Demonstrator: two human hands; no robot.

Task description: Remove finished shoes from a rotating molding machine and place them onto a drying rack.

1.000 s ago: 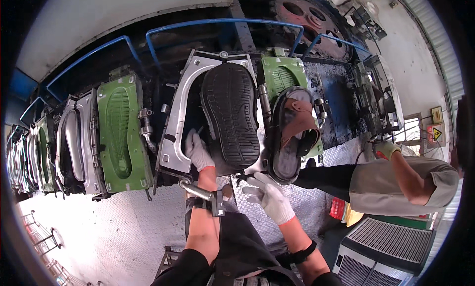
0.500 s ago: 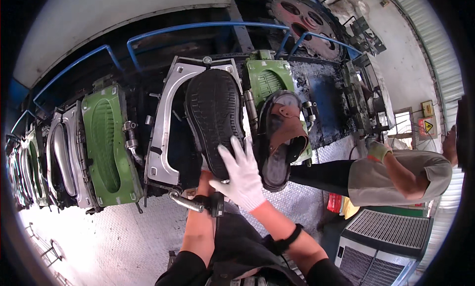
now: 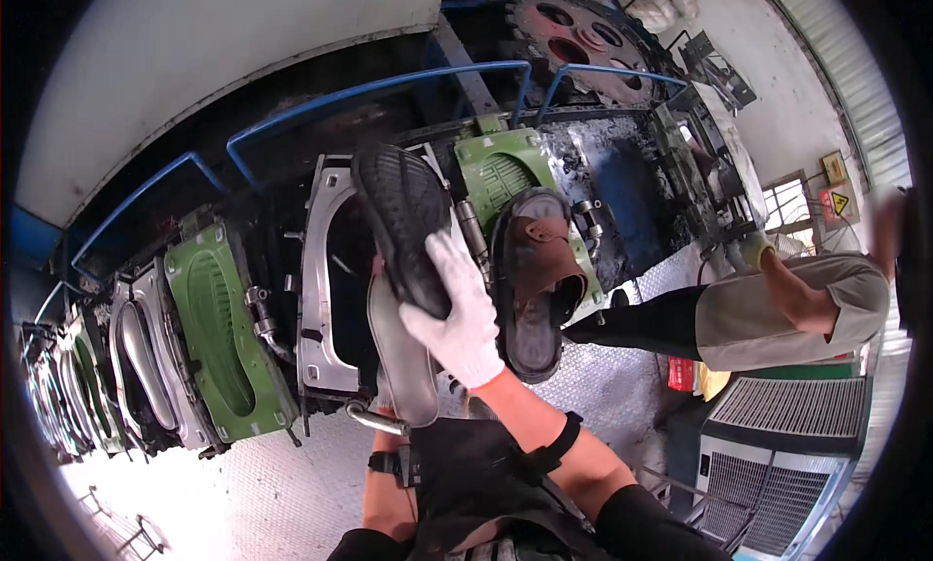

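My right hand, in a white glove, is closed around the lower end of a black shoe sole with a ribbed tread facing up. Whether an upper is attached underneath is hidden. Below the sole, a smooth silver foot-shaped form lies exposed. My left hand is at that form's left edge, almost wholly hidden behind it, so its fingers do not show. Behind them stands an open silver mould frame. Just right of my right hand, a brown-strapped sandal with a dark footbed rests against a green mould.
Another green mould and several silver moulds line the left. Blue rails run behind, below a large red-centred wheel. At right, a person works beside a grey slatted unit. Metal pipes jut out.
My right hand has gone from resting on the sole to gripping its lower end. The sole has tilted and shifted up off the silver form. My left forearm has drawn lower.
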